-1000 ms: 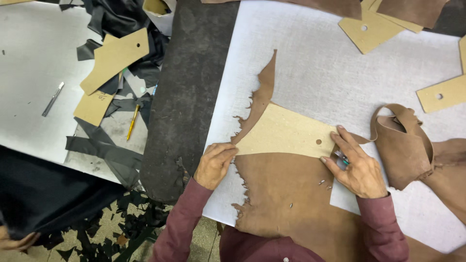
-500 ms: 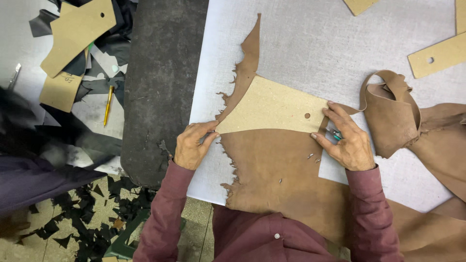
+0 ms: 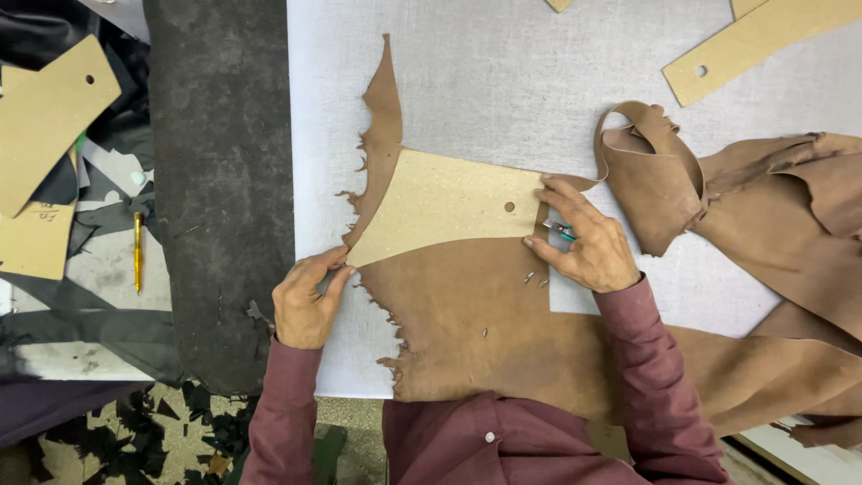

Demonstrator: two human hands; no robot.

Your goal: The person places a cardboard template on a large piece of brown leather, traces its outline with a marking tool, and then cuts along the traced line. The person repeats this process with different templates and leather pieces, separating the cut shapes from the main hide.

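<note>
A pale grey surface (image 3: 449, 81) carries a ragged-edged sheet of brown suede leather (image 3: 467, 323). On it lies one stiff tan cardboard template (image 3: 440, 202) with a single punched hole. The left hand (image 3: 305, 301) pinches the template's lower left corner; the right hand (image 3: 584, 242) presses its right edge, fingers (image 3: 552, 193) clasping a small teal-tipped knife (image 3: 558, 230). One curled leather scrap (image 3: 651, 175) lies just right.

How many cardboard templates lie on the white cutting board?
3, two cut by the frame: one template on the leather under both hands, a strip top right, a corner at top edge.
</note>
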